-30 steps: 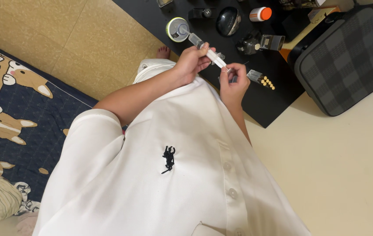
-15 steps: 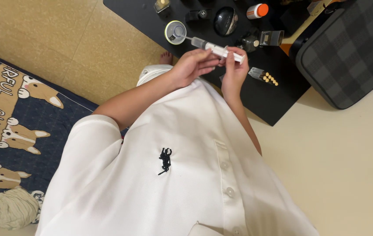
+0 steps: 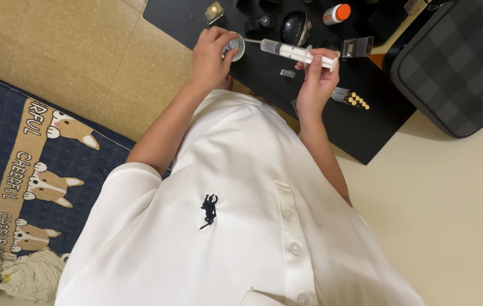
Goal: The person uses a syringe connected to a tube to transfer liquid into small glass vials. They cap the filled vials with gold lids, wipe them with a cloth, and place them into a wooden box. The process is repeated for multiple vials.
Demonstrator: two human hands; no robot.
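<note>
My left hand (image 3: 210, 55) grips a small round silver-rimmed container (image 3: 235, 47) that sits on the black mat (image 3: 366, 133). My right hand (image 3: 316, 79) holds a clear plastic syringe (image 3: 292, 51) by its plunger end. The syringe lies almost level, and its thin tip points left at the container, close to its rim. My white shirt fills the lower part of the view.
A grey checked case (image 3: 456, 62) stands at the right. On the mat are an orange-capped bottle (image 3: 336, 12), a black rounded object (image 3: 295, 25), a small metal piece (image 3: 288, 73) and a row of yellow-tipped bits (image 3: 357, 101). A blue dog-patterned rug (image 3: 26, 170) lies at the left.
My left hand has let go of the syringe and taken the round container. My right hand now holds the syringe alone, with its tip moved toward the container.
</note>
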